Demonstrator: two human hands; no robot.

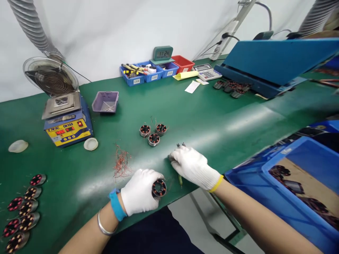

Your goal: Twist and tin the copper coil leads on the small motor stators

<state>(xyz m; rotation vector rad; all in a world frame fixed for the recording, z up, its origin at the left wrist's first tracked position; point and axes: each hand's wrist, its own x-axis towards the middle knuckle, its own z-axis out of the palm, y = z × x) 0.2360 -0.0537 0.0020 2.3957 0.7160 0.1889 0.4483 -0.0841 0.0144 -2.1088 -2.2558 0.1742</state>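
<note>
My left hand [141,192], in a white knit glove, grips a small motor stator [159,188]. Its black core and copper windings face up, near the table's front edge. My right hand [189,165], also gloved, is closed over a green-handled tool [180,181] at the table. Two dark tips show beyond the fingers; the glove hides the middle, so its exact kind is unclear. Ahead of my hands stand three stators [154,139] with loose wire ends. Left of them lies a tangle of copper wire scraps [122,163].
More stators [27,222] stand at the left. Behind are a blue-yellow solder pot [67,123], a purple tray [106,102], blue tool bins [136,80] and a clock [162,53]. Right are a blue crate [304,148] with stators and a tilted blue panel [275,63].
</note>
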